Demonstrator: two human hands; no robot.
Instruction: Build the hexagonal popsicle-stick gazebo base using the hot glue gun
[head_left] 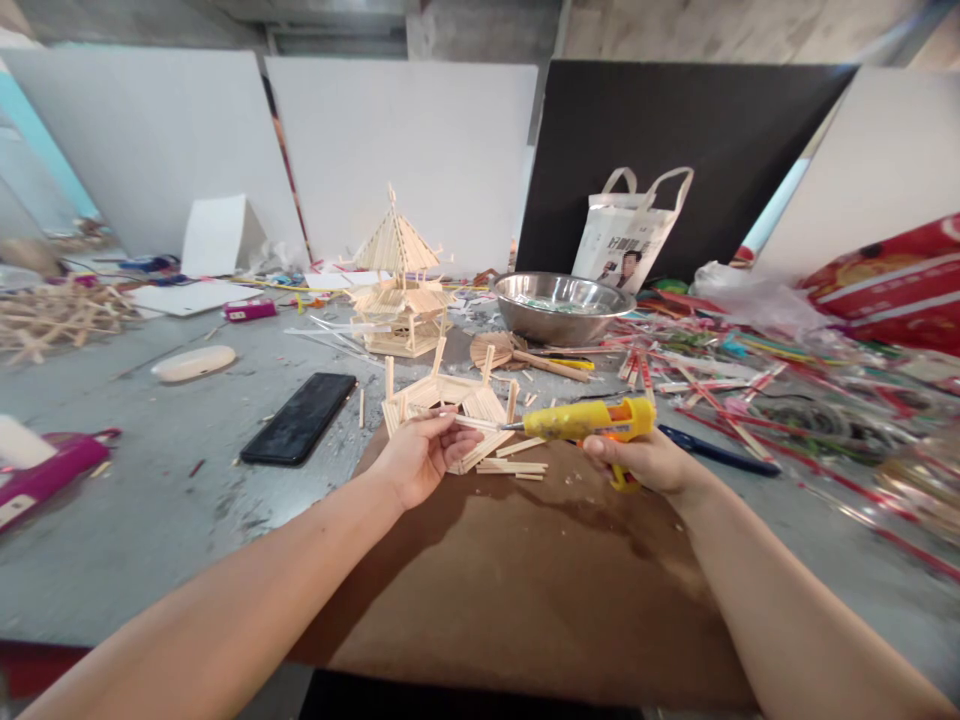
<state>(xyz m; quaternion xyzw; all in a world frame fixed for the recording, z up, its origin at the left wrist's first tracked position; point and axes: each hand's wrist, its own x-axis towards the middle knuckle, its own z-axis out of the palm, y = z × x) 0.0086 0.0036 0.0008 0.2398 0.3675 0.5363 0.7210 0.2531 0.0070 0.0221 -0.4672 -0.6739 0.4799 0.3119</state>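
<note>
My left hand [431,455] pinches a thin wooden stick [480,424] by its left end, in front of a low ring-shaped stick frame [487,403] with several short upright posts. In my right hand [637,462] is a yellow hot glue gun [589,420], its metal nozzle pointing left and meeting the stick's right end, as far as I can see. Several loose cut sticks [514,467] lie on the brown board [525,580] just below the frame. Behind the frame stands a pagoda model [397,275] built of sticks.
A black phone [300,418] and a white oval object [193,363] lie to the left. At the back are a steel bowl [559,308] and a white bag [626,240]. Red and white strips [720,390] clutter the right, near a dark blue-handled tool [720,452].
</note>
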